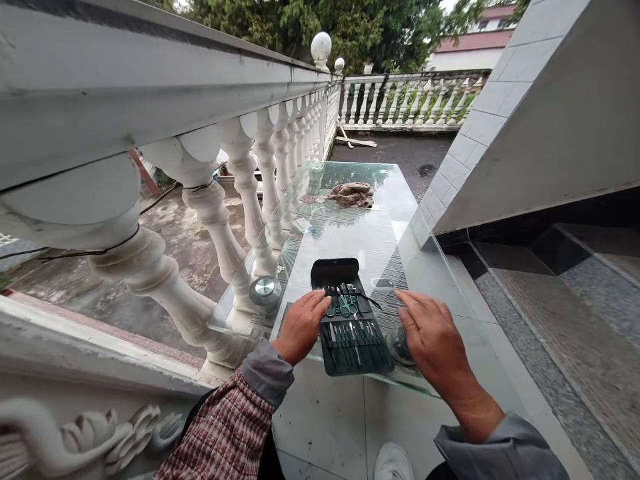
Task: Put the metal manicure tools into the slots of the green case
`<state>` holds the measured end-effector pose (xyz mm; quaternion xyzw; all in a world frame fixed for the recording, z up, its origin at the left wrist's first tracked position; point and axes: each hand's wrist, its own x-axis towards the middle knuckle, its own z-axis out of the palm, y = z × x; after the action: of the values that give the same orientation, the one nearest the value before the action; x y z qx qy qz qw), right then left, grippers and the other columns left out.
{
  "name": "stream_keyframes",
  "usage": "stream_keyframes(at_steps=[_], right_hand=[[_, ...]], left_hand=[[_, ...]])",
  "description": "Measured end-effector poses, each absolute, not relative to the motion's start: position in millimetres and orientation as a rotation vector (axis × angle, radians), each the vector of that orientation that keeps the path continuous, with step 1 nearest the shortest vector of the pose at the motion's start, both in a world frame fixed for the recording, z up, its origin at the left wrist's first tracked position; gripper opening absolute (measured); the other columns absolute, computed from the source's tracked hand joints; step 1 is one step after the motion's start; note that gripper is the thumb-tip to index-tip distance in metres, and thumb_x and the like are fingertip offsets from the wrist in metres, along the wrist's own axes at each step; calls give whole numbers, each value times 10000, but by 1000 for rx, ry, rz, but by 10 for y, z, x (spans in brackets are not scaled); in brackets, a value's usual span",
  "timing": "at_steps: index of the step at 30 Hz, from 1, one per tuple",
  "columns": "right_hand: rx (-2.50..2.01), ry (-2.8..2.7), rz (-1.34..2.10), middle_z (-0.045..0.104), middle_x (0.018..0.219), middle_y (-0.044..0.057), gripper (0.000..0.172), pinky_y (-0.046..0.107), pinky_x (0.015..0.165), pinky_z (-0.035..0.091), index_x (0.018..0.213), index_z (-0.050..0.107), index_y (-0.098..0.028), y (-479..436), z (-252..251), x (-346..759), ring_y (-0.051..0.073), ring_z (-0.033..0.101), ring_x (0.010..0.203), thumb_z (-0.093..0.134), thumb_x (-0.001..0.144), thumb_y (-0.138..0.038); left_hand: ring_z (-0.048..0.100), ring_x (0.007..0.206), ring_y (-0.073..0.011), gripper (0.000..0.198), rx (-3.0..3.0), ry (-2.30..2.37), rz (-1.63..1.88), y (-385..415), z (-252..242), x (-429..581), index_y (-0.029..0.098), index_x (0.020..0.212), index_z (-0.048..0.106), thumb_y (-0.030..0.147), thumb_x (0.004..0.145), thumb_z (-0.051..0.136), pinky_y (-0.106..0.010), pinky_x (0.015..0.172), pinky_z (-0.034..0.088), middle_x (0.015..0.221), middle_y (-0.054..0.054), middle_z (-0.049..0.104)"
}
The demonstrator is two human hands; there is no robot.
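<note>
An unfolded dark green manicure set lies on the glass table, its black flap laid back at the far end. Slim metal tools fill the nearer panel in a row. Small scissors with green handles and several nail clippers sit in the farther panel. My left hand is at the case's left edge, fingers close together and closed on that edge; the fingertips partly cover the tools there. To the right of the case, my right hand hovers apart from it, fingers stretched forward and holding nothing. A thin black strap sticks out between.
The glass table stands beside a white balustrade. A crumpled brown cloth lies toward its far end. Round metal-capped leg fittings show at its near corners. Stone steps rise on the right.
</note>
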<state>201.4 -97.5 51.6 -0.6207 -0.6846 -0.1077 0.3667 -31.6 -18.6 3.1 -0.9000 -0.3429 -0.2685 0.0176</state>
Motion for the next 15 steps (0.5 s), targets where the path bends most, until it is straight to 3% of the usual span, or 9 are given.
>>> stream_keyframes(at_steps=[7,15], right_hand=[[-1600,-1636,-281,635,1082,132,389,441,942,395,1115,604,-143,-1215,694,2147,252,540,1046,360,899,-355],[-1644,-1581,42,647,1076,101,390,412,922,420,1063,631,-177,-1509,543,2008,235,557,1025,377,861,-392]], left_hand=[[529,1101,-209,307,-2848,-1314,-1181,-644,78,-446,185,1185,555,186,928,388,-403,959,447,1171,-95,592],[570,1001,-199,273,-2938,-1602,-1479,-1152,-42,-452,215,1082,613,148,849,486,-373,917,453,1051,-53,640]])
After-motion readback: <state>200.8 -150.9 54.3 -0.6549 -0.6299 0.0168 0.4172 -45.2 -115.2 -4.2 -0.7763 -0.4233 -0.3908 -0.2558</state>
